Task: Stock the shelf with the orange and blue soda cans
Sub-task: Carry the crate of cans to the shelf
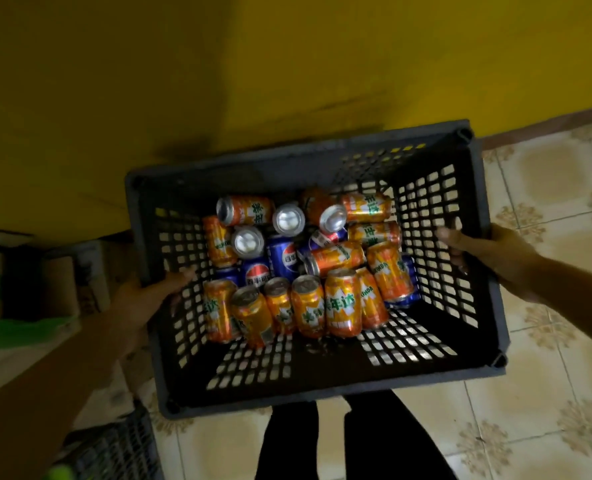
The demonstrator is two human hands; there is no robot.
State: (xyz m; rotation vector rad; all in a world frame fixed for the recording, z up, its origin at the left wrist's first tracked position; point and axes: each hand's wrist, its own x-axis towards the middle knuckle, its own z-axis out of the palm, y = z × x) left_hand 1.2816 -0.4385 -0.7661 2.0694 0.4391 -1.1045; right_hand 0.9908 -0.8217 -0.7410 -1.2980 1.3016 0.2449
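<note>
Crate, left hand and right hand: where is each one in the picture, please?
crate (287,159): head view, on the far rim.
left hand (147,297): head view, back of the hand.
right hand (488,252): head view, back of the hand.

Dark grey perforated plastic crate (287,159) over beige patterned tile floor (547,341). On crate's slotted bottom: heap of orange soda cans (343,303) and blue soda cans (280,254). Orange row leaning along heap's near side. Blue ones mid-heap, one at right edge. More orange lying flat toward crate's far wall. Second dark slatted crate (114,452) on floor, near-left of first.
</note>
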